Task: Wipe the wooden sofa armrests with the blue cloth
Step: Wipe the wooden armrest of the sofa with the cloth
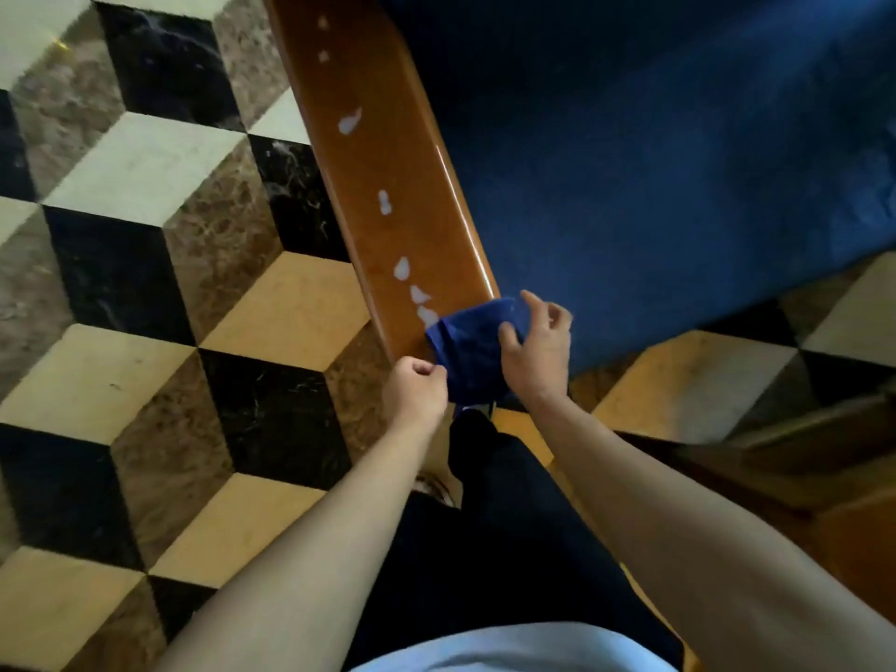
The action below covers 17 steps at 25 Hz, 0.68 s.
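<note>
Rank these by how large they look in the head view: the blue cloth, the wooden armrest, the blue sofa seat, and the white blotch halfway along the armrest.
1. blue sofa seat
2. wooden armrest
3. blue cloth, partly covered by the right hand
4. white blotch, clearly the smallest

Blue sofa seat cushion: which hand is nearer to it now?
Right. The right hand grips the blue cloth just beside the blue sofa seat cushion; the left hand pinches the cloth's other end, past the wooden armrest's end.
</note>
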Motion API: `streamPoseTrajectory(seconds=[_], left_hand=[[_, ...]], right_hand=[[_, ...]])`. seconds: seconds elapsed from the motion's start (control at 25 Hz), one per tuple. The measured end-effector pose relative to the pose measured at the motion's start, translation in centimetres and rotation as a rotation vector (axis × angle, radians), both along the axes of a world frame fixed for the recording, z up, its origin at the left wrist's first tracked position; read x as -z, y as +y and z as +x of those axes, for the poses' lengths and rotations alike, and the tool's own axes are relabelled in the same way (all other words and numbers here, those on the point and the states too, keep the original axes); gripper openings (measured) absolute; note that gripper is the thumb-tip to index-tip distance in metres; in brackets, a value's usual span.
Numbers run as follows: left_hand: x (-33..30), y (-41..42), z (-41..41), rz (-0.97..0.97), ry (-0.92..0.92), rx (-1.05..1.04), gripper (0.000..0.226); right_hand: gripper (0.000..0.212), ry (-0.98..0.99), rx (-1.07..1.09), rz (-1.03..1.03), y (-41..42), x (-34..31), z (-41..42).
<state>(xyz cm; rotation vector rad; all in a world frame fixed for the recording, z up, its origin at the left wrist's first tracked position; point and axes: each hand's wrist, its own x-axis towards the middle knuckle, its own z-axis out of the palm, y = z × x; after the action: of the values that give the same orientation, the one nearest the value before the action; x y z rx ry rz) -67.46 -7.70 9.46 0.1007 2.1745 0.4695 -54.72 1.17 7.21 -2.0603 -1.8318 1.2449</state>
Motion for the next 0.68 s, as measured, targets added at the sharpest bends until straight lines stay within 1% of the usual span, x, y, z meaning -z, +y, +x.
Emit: streamPoseTrajectory(seconds=[0.04, 0.08, 0.12, 0.2, 0.28, 0.36, 0.44, 0.52, 0.6, 0.68], left_hand=[[0.6, -0.4, -1.0, -0.058, 0.018, -0.039, 0.012], [1.2, -1.0, -2.0, -0.090, 0.032, -0.089, 0.015], [1.6, -1.1, -3.2, -0.107, 0.034, -0.145, 0.020], [2.8, -0.6, -6.1, -0.094, 0.014, -0.254, 0.036], [4.1, 1.0, -8.8, -0.046, -0.058, -0.328, 0.054], [5.3, 3.6, -11.2, 0.054, -0.195, -0.399, 0.064], [5.9, 6.6, -12.9, 0.176, -0.336, -0.458, 0.064], [6.3, 9.3, -15.0, 0.257, -0.385, -0.493, 0.063], [6.4, 11.9, -16.9, 0.281, -0.361, -0.500, 0.065], [7.0, 14.1, -18.4, 0.337, -0.258, -0.511, 0.065]], right_hand=[[0.059, -0.002, -0.051, -0.077, -0.9, 0.7, -0.4], [0.066, -0.013, -0.113, -0.112, -1.9, 1.2, -0.7], [0.072, -0.061, -0.158, -0.104, -2.6, 1.6, -1.2], [0.078, -0.204, -0.156, -0.051, -2.7, 2.6, -2.6], [0.079, -0.327, -0.141, -0.033, -2.0, 3.1, -3.8], [0.080, -0.340, -0.105, -0.030, -0.5, 3.6, -4.8], [0.078, -0.313, -0.066, -0.013, 2.2, 4.0, -6.3], [0.076, -0.290, 0.000, 0.008, 4.6, 4.3, -8.5], [0.075, -0.315, 0.024, 0.039, 6.0, 4.5, -10.2], [0.074, -0.336, 0.078, 0.086, 7.5, 5.4, -11.5]])
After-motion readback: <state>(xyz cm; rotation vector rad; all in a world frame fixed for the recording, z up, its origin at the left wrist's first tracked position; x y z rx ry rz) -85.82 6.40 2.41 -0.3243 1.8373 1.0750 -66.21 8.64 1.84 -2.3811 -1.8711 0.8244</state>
